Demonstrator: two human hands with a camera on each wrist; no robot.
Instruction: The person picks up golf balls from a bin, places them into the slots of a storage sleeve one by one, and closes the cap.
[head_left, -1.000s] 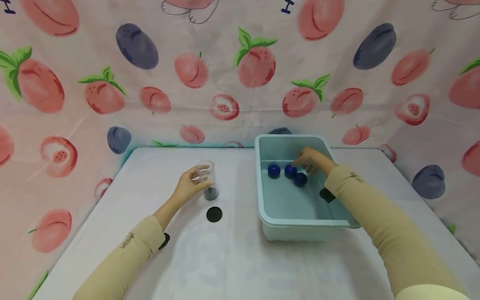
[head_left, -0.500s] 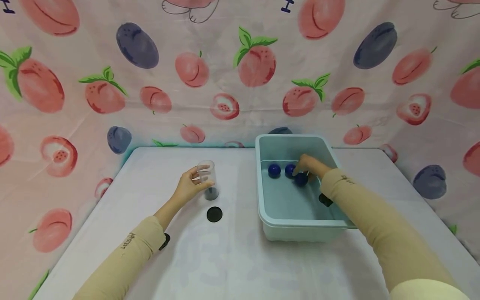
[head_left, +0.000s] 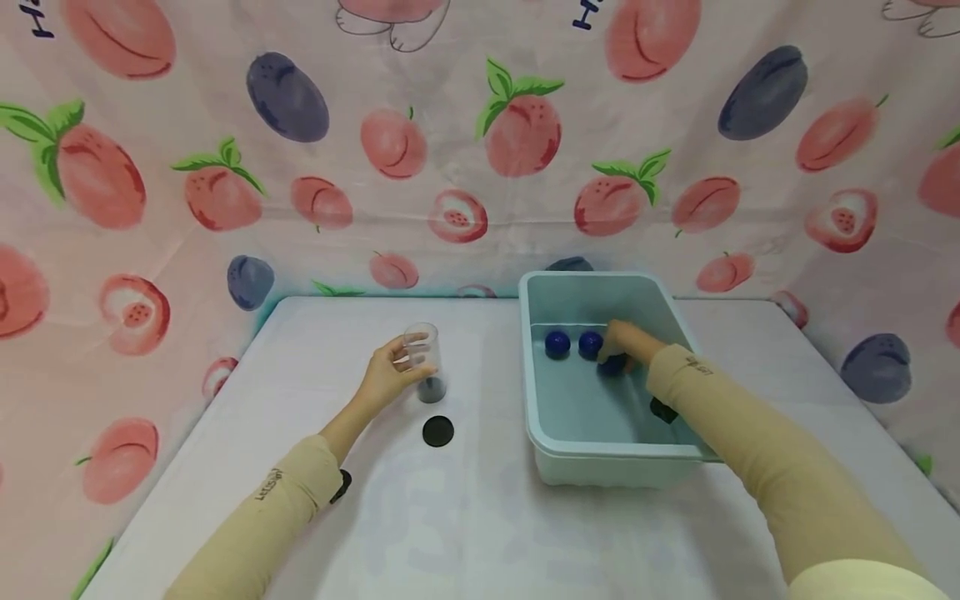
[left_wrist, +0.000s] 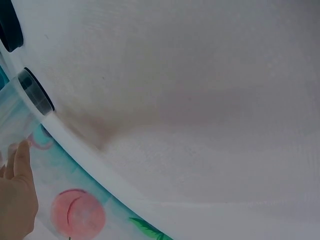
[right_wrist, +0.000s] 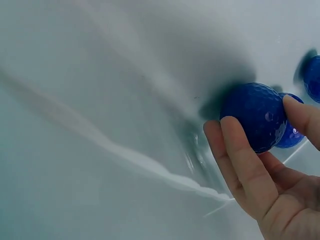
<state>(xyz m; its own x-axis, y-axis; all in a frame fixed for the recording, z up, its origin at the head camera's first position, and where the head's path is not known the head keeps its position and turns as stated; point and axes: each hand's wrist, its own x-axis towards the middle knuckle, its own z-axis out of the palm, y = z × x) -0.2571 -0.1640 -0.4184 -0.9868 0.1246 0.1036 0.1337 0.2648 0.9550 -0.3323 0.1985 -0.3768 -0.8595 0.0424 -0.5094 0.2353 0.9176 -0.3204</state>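
My left hand (head_left: 384, 382) holds a clear plastic tube (head_left: 428, 352) upright on the table, thumb on the near side and fingers behind. Its base looks dark, also in the left wrist view, where the tube's lower end (left_wrist: 36, 92) shows. Just in front of it lies a round black lid (head_left: 438, 431). Inside the light blue bin (head_left: 600, 450), my right hand (head_left: 627, 340) pinches a dimpled blue golf ball (right_wrist: 254, 117) between thumb and fingers. Two more blue balls lie on the bin floor, a middle ball (head_left: 590, 344) and a left ball (head_left: 557, 344).
The bin stands on the right of the white table (head_left: 480, 533), its walls rising around my right hand. A fruit-print cloth (head_left: 457, 150) hangs behind the table and along its sides.
My right hand has come down from above the balls and closed its fingers on the nearest one. The left hand and tube stay in place. The head view has shifted slightly.
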